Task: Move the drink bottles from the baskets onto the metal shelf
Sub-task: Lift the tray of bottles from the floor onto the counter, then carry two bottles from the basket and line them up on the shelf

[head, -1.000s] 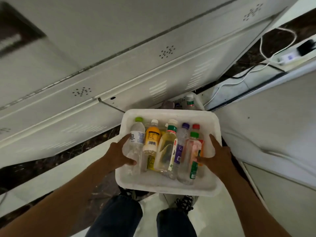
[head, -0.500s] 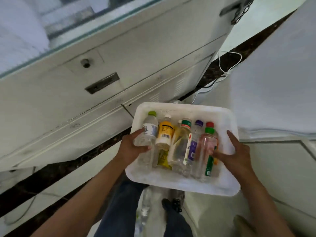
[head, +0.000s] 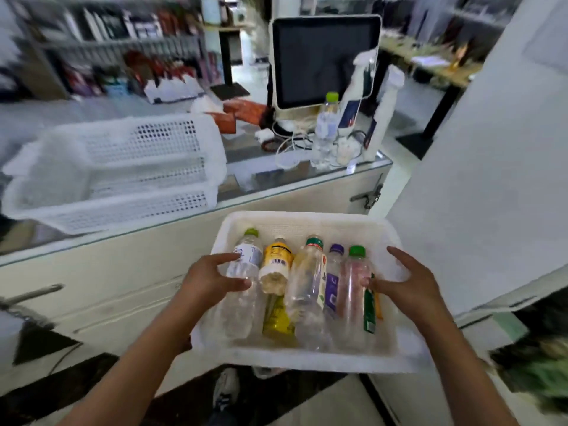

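A white plastic basket (head: 307, 362) hangs in front of me at counter height. My left hand (head: 209, 281) grips its left rim, the thumb inside against a clear bottle with a lime cap (head: 244, 262). My right hand (head: 405, 287) grips the right rim, its thumb by a pink bottle with a green cap (head: 355, 278). Between those lie a yellow-labelled bottle (head: 276, 262), a large clear bottle (head: 307, 278) and a purple-capped bottle (head: 333, 278). More bottles lie partly hidden beneath them.
Stacked white perforated baskets (head: 138, 167) sit on the glass counter (head: 276, 176) to the left. A dark monitor (head: 322, 59), cables and a lime-capped bottle (head: 325, 130) stand further back on it. A white cabinet (head: 476, 179) rises at the right. Blurred shelves (head: 123, 44) fill the background.
The basket has come up from near the floor to counter height in both hands, and my view has lifted from the cabinet base to the counter top and the shop behind.
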Available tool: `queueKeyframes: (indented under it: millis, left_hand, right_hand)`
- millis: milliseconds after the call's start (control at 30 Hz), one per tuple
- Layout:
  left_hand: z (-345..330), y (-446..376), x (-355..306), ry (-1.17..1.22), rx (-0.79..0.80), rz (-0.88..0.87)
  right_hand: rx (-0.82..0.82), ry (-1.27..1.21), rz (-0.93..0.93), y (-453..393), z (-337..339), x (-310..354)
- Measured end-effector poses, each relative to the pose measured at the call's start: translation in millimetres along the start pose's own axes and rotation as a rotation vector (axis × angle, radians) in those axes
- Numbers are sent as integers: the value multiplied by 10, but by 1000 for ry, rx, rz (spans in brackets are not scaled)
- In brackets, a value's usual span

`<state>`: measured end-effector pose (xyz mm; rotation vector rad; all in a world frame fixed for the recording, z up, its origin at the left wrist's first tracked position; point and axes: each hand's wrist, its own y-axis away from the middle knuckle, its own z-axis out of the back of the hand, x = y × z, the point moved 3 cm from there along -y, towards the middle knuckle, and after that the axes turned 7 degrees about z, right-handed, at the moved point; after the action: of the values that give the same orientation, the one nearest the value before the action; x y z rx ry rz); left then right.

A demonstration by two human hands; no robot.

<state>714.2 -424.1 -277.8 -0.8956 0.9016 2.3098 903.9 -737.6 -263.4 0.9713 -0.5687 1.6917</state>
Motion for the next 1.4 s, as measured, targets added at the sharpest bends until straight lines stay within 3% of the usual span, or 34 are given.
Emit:
queueKeyframes:
  millis: [400, 667, 1033, 1200, 1400]
  left_hand:
    - [2089, 698, -909, 134, -246, -96]
    - [3321, 457, -574, 209, -406, -44]
    - [4555, -753, 19, 194, -547, 76]
    - [4732, -1211, 191, 238, -538, 110]
    - [4722, -1551, 351, 277, -561, 195]
  right_hand:
    - [-13, -50, 297, -84, 114, 2459]
    - [124, -35, 328, -263, -868, 3580]
    - [207, -172, 120, -961, -2693, 4262]
    - [252, -239, -11, -1216, -3160, 4229]
    - [303, -267, -19, -1522, -3341, 4372]
